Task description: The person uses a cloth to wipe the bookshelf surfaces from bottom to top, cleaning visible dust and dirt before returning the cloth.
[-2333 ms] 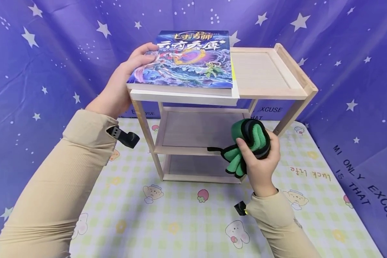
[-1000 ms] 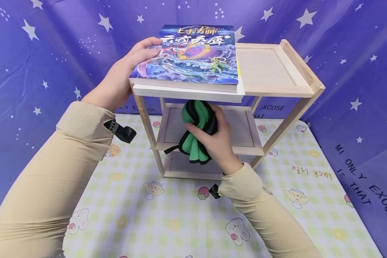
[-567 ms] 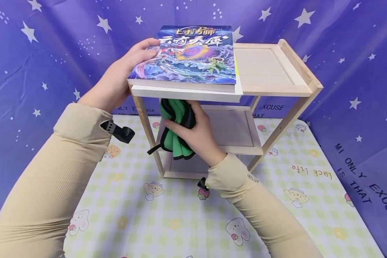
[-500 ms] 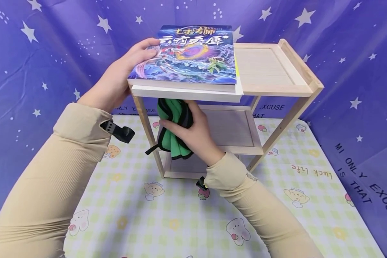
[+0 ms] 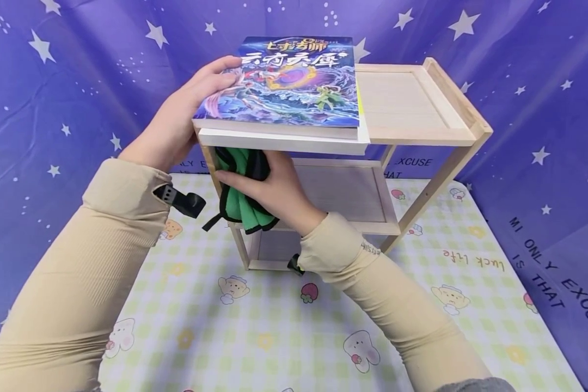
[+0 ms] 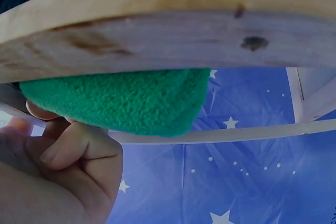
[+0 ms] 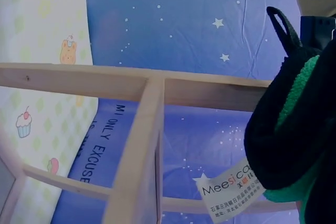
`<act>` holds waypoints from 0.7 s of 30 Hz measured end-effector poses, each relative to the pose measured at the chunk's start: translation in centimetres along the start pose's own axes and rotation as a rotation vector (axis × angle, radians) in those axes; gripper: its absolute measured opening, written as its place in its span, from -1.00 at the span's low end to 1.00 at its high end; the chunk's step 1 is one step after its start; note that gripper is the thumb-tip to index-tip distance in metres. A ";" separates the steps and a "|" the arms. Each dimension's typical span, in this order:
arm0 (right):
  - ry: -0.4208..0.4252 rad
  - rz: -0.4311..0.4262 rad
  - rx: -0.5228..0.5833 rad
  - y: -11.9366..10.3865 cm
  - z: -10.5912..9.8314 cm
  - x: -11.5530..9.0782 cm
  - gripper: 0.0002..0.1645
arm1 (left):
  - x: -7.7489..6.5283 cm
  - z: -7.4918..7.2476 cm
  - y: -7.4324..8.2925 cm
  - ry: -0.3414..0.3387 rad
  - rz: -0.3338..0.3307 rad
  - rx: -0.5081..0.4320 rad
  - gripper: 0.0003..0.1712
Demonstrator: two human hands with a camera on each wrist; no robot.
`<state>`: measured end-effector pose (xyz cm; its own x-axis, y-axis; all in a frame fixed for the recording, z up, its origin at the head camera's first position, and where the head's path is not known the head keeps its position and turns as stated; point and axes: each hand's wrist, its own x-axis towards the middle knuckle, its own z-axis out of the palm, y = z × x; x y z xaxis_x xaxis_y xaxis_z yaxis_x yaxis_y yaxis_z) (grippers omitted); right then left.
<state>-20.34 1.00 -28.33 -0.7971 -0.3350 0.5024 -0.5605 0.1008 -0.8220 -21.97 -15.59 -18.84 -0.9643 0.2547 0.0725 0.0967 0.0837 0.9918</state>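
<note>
My left hand [image 5: 183, 109] grips the left end of a wooden shelf rack [image 5: 411, 103], two digits lying on the cover of a blue illustrated book [image 5: 294, 92]. Its other fingers are hidden from above; the left wrist view shows curled fingers [image 6: 79, 150] beneath. My right hand [image 5: 279, 188] holds a bunched green cloth [image 5: 240, 207] with black edging and a loop, under the top board at the left front post. In the left wrist view the cloth [image 6: 131, 100] passes behind a wooden bar. The right wrist view shows the cloth's black edging [image 7: 278, 119] and a white label [image 7: 231, 190].
Under the blue book lies another thick white-paged book [image 5: 284, 140], sticking out past the rack's front edge. The middle shelf [image 5: 345, 190] and lower shelf [image 5: 279, 250] sit below. A checked tablecloth [image 5: 264, 316] is underneath, with a purple star-patterned curtain [image 5: 534, 109] behind.
My right hand has carried the green cloth leftward, from in front of the rack's right side to its left front post. The left hand stays at the book; the view has shifted slightly.
</note>
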 end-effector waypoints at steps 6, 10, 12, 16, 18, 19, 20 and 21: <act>-0.048 -0.004 -0.025 -0.2 0.3 0.8 0.03 | 0.0 -0.2 0.1 0.014 -0.032 0.027 -0.43; -0.071 -0.038 -0.071 0.1 1.0 1.0 0.01 | 0.1 -0.2 0.1 0.017 -0.029 0.030 -0.43; -0.067 -0.036 -0.097 0.3 1.4 1.0 0.00 | 0.1 -0.2 0.1 0.017 -0.021 0.015 -0.43; -0.058 -0.019 -0.115 0.5 1.9 0.8 -0.03 | 0.1 -0.2 0.1 0.015 -0.008 -0.021 -0.42; -0.060 -0.019 -0.117 0.6 2.0 0.7 -0.04 | 0.1 -0.2 0.1 0.015 -0.009 -0.011 -0.41; -0.061 -0.019 -0.122 0.7 2.0 0.7 -0.04 | 0.1 -0.2 0.1 0.015 -0.009 -0.007 -0.41; -0.063 -0.019 -0.127 0.7 2.0 0.6 -0.04 | 0.1 -0.2 0.1 0.013 -0.008 0.000 -0.40; -0.066 -0.019 -0.132 0.8 2.1 0.5 -0.04 | 0.1 -0.2 0.1 0.013 -0.010 0.008 -0.39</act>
<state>-20.73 -1.02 -29.25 -0.7716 -0.3987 0.4956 -0.6038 0.2141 -0.7678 -22.15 -15.72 -18.71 -0.9684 0.2408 0.0645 0.0893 0.0936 0.9916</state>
